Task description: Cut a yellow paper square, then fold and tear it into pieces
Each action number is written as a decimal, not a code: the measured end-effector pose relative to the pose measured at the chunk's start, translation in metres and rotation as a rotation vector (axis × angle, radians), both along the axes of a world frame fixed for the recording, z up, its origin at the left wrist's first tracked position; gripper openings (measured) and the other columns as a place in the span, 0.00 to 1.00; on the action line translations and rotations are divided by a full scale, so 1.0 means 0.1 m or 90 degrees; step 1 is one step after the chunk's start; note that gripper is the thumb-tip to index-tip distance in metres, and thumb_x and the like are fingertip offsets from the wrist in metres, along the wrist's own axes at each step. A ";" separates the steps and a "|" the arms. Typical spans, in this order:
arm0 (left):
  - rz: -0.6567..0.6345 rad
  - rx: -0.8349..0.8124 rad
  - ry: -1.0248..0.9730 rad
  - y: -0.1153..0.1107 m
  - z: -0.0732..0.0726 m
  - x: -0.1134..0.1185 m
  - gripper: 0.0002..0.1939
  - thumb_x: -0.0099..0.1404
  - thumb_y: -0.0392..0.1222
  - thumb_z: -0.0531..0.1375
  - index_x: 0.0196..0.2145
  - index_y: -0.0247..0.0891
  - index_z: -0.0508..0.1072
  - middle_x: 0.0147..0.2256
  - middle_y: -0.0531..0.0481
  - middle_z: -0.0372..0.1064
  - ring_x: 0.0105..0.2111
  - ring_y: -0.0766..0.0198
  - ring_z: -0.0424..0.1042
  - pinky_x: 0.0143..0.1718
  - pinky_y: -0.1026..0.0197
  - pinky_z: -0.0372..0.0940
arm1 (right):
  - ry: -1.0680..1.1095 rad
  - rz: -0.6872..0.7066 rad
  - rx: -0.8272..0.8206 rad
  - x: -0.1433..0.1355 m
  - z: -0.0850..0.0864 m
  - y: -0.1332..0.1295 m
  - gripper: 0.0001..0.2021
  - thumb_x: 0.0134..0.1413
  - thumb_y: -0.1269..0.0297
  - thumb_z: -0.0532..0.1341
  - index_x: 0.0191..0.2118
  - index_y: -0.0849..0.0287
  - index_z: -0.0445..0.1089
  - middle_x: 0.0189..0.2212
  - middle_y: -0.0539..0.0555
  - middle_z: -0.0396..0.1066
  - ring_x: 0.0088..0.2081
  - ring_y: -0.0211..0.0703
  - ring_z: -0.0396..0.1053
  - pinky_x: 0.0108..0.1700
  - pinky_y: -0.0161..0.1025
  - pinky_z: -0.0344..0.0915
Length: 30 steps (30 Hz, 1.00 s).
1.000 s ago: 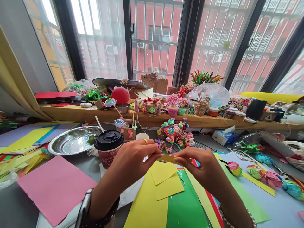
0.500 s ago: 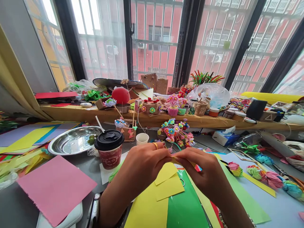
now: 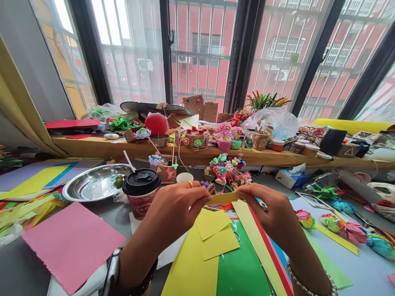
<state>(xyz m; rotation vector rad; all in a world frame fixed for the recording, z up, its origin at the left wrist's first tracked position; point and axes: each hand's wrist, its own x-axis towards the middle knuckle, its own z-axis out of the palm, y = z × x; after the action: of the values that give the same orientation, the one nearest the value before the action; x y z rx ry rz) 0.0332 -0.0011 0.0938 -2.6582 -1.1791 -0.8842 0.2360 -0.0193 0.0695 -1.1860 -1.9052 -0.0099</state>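
Note:
A narrow folded strip of yellow paper (image 3: 224,198) is stretched between my two hands, above the table. My left hand (image 3: 177,209), with a ring on one finger, pinches its left end. The right end is pinched between the thumb and fingers of my right hand (image 3: 265,205). Below the hands, two small yellow paper pieces (image 3: 216,234) lie overlapping on a larger yellow sheet (image 3: 191,267) and a glossy green sheet (image 3: 242,263). My fingers partly hide where they grip the strip.
Left of my hands stand a lidded coffee cup (image 3: 141,193) and a steel plate (image 3: 83,187). A pink paper square (image 3: 74,244) lies nearer me. Crepe paper flowers (image 3: 352,234) lie at the right. A white paper cup (image 3: 185,177) and crochet flowers (image 3: 226,166) stand behind.
My hands have moved apart, the left one leftward, so the yellow paper strip now shows between them. Both hands keep their pinch.

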 end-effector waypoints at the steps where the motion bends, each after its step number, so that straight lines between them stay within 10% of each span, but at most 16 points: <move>1: 0.000 0.001 0.006 0.00 0.00 0.01 0.10 0.61 0.38 0.52 0.27 0.40 0.71 0.25 0.55 0.69 0.26 0.67 0.68 0.28 0.66 0.58 | -0.008 -0.013 0.009 0.01 -0.01 0.02 0.07 0.52 0.71 0.55 0.32 0.60 0.70 0.30 0.53 0.74 0.32 0.42 0.70 0.34 0.35 0.64; 7: 0.052 0.032 0.037 0.00 0.00 0.00 0.11 0.60 0.39 0.51 0.26 0.39 0.72 0.25 0.53 0.70 0.26 0.65 0.69 0.26 0.66 0.58 | 0.018 -0.180 0.113 0.07 -0.04 0.08 0.08 0.53 0.67 0.54 0.33 0.61 0.69 0.31 0.58 0.73 0.33 0.48 0.70 0.37 0.43 0.64; 14: -0.017 0.001 0.047 -0.07 0.03 0.05 0.10 0.59 0.36 0.51 0.25 0.40 0.71 0.22 0.54 0.67 0.24 0.66 0.66 0.25 0.65 0.57 | 0.017 0.052 0.007 -0.22 0.01 0.00 0.05 0.50 0.67 0.58 0.36 0.58 0.68 0.32 0.53 0.72 0.36 0.45 0.65 0.38 0.41 0.62; 30: -0.098 0.131 -0.155 0.07 -0.05 0.08 0.05 0.56 0.37 0.58 0.28 0.40 0.75 0.25 0.54 0.73 0.25 0.68 0.70 0.27 0.66 0.63 | 0.004 0.025 0.086 -0.13 0.05 -0.01 0.05 0.51 0.73 0.56 0.29 0.59 0.68 0.24 0.53 0.70 0.31 0.44 0.62 0.32 0.39 0.61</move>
<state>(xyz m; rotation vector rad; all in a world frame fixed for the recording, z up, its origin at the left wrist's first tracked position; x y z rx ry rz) 0.0414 0.0058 0.0885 -2.5549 -0.8749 -1.3088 0.2233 -0.0205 0.0742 -1.0570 -1.8904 -0.1118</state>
